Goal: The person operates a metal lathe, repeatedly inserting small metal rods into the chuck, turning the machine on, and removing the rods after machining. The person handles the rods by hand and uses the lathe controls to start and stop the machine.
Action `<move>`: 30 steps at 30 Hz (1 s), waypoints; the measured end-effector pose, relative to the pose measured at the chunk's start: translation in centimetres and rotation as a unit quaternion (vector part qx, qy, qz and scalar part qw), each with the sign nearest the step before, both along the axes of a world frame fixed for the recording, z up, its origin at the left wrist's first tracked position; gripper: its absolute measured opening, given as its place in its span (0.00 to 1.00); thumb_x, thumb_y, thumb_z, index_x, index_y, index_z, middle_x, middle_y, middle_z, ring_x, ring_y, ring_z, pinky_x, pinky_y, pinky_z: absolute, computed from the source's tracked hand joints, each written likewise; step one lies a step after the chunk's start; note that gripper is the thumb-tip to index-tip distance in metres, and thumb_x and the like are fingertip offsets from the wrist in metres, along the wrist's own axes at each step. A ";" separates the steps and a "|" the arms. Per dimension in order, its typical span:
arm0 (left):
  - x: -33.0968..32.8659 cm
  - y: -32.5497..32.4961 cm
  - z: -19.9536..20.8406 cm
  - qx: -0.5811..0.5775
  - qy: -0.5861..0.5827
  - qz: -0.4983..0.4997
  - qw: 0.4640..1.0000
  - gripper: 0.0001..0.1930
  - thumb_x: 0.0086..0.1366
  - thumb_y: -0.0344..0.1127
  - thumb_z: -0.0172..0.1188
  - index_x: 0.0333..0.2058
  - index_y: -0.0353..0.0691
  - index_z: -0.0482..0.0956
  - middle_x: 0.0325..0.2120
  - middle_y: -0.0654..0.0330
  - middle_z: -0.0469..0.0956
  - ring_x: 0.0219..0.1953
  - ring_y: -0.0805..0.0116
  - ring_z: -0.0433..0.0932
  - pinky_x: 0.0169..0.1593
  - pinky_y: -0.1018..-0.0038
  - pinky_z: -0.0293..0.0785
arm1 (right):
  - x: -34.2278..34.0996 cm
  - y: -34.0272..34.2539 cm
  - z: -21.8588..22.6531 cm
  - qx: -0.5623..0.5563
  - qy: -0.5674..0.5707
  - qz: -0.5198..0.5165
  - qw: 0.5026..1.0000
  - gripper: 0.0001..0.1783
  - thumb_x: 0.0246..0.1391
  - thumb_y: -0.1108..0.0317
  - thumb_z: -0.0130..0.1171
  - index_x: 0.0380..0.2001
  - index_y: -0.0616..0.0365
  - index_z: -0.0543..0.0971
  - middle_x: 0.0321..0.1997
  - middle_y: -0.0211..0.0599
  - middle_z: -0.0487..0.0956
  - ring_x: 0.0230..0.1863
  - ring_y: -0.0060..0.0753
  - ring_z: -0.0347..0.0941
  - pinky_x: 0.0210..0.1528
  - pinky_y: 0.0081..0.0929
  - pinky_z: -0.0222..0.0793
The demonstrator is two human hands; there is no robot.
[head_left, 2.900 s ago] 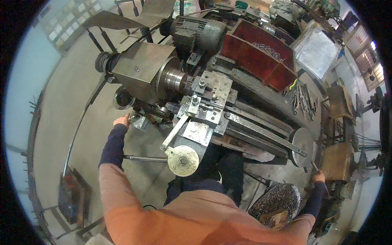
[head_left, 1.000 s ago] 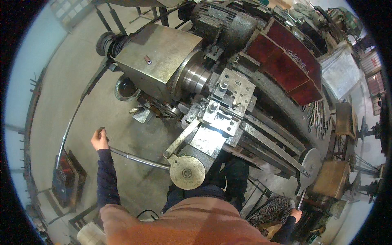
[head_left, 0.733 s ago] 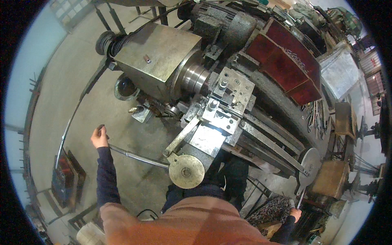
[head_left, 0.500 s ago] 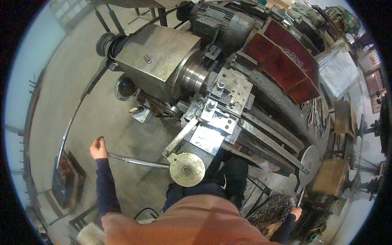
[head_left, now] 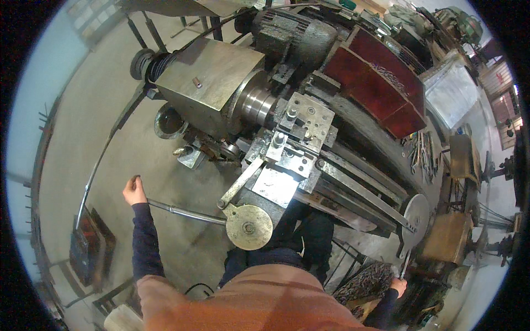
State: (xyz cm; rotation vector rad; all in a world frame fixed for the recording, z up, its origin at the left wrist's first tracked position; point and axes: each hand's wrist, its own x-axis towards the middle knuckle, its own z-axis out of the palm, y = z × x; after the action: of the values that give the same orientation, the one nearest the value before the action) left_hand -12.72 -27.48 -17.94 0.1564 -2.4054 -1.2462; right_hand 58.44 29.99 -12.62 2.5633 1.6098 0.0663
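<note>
I stand at a large grey metal lathe (head_left: pixel 221 83). My left hand (head_left: pixel 134 190) is out to the left, fingers curled at the outer end of a long metal lever (head_left: pixel 182 212) that runs to the round handwheel (head_left: pixel 248 226) on the carriage. My right hand (head_left: pixel 397 286) is low on the right, closed on a thin handle (head_left: pixel 406 265) below the tailstock wheel (head_left: pixel 415 218). The tool post (head_left: pixel 301 129) sits close to the chuck (head_left: pixel 256 102).
A dark red chip tray (head_left: pixel 375 83) lies behind the bed. Hand tools (head_left: pixel 422 154) rest on the right end. A round bucket (head_left: pixel 168 121) stands on the concrete floor by the headstock. Metal swarf (head_left: pixel 367 281) is heaped by my right leg.
My left hand left the machine's front and moved out left to the lever's end, then dropped slightly. The view shifted closer over the headstock. My right hand stays low on the right.
</note>
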 end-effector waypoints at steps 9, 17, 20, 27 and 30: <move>1.3 0.5 1.4 -0.076 -0.039 -0.003 0.996 0.12 0.55 0.35 0.56 0.32 0.30 0.79 0.23 0.56 0.79 0.26 0.74 0.75 0.33 0.77 0.70 | -2.3 -1.0 1.9 0.028 0.035 0.013 0.999 0.24 0.36 0.55 0.55 0.36 0.59 0.77 0.42 0.50 0.76 0.45 0.52 0.71 0.46 0.41 0.66; 3.1 -2.0 3.1 -0.217 -0.148 -0.050 0.964 0.14 0.51 0.41 0.56 0.30 0.36 0.80 0.18 0.54 0.77 0.24 0.66 0.77 0.31 0.73 0.71 | 3.2 9.0 3.1 -0.062 -0.077 0.022 0.995 0.23 0.41 0.51 0.56 0.38 0.54 0.76 0.43 0.42 0.77 0.46 0.47 0.72 0.46 0.43 0.65; 2.3 -1.3 5.0 -0.244 -0.241 -0.136 0.930 0.12 0.49 0.38 0.59 0.26 0.33 0.79 0.14 0.56 0.76 0.18 0.68 0.77 0.25 0.73 0.71 | 2.6 13.4 3.8 -0.077 -0.138 0.037 0.987 0.21 0.46 0.50 0.54 0.41 0.48 0.75 0.46 0.36 0.76 0.48 0.41 0.71 0.48 0.43 0.64; -6.8 5.6 2.1 -0.458 -0.181 -0.224 0.841 0.19 0.54 0.43 0.54 0.39 0.35 0.75 0.33 0.49 0.78 0.38 0.57 0.78 0.41 0.65 0.73 | 1.1 13.6 1.6 0.074 -0.118 0.070 0.988 0.22 0.44 0.58 0.54 0.45 0.52 0.72 0.49 0.41 0.73 0.54 0.43 0.66 0.52 0.43 0.61; -9.7 10.3 -2.0 -0.495 -0.167 -0.238 0.819 0.20 0.51 0.44 0.55 0.41 0.39 0.73 0.32 0.51 0.78 0.36 0.51 0.76 0.42 0.61 0.71 | 2.6 10.1 -1.2 0.223 -0.043 0.214 0.950 0.35 0.35 0.64 0.61 0.52 0.55 0.67 0.55 0.44 0.68 0.56 0.47 0.62 0.56 0.38 0.58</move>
State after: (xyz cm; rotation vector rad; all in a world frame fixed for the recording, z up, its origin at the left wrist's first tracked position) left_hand -22.43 -17.21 -19.95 -0.6162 -3.1808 0.0646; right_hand 61.00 40.11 -13.87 2.3828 2.3026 0.6399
